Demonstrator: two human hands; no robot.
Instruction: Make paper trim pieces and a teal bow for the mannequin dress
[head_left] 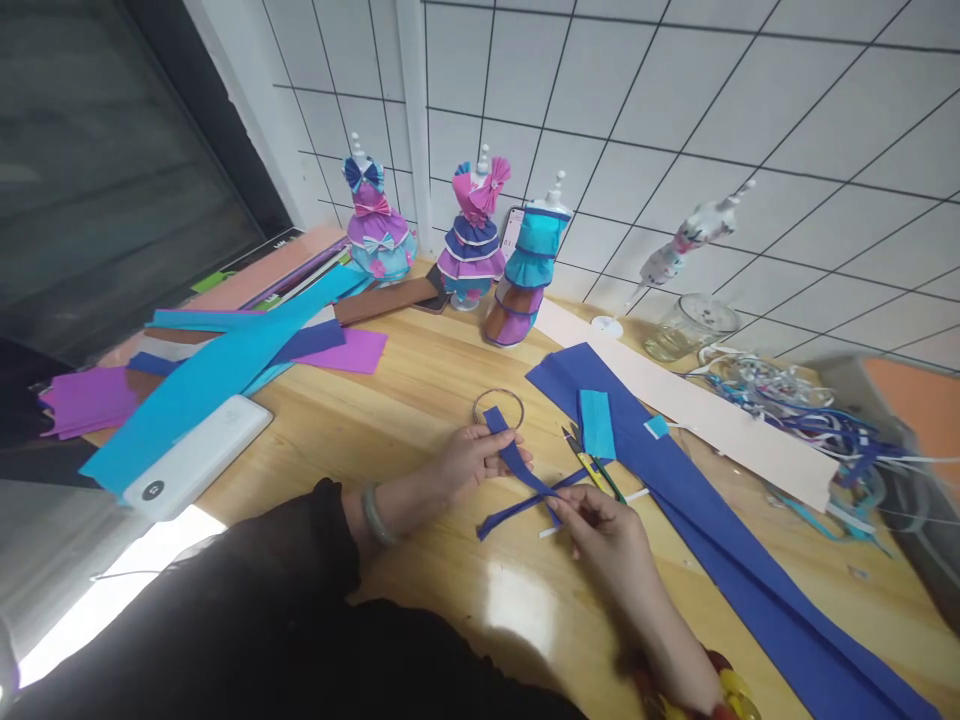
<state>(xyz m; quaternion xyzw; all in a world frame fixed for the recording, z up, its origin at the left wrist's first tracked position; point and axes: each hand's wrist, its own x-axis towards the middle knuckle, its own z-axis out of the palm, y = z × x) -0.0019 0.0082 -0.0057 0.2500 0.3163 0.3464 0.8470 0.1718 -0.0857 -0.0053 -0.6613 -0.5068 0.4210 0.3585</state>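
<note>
A narrow dark blue strip, which looks like crepe paper or thin cloth, stretches between my two hands. My left hand pinches it near its upper end, thumb on top. At the lower end, the fingertips of my right hand are closed on it. Beneath, another thin blue strip crosses it on the table. A metal ring lies just beyond my left hand. Past my right fingers are a yellow pencil-like tool and a folded turquoise piece.
A long blue sheet and a pale pink sheet lie to the right. Several small mannequins stand at the back, one in a pink dress. Coloured sheets and a white device are left; ribbon scraps and a glass jar right.
</note>
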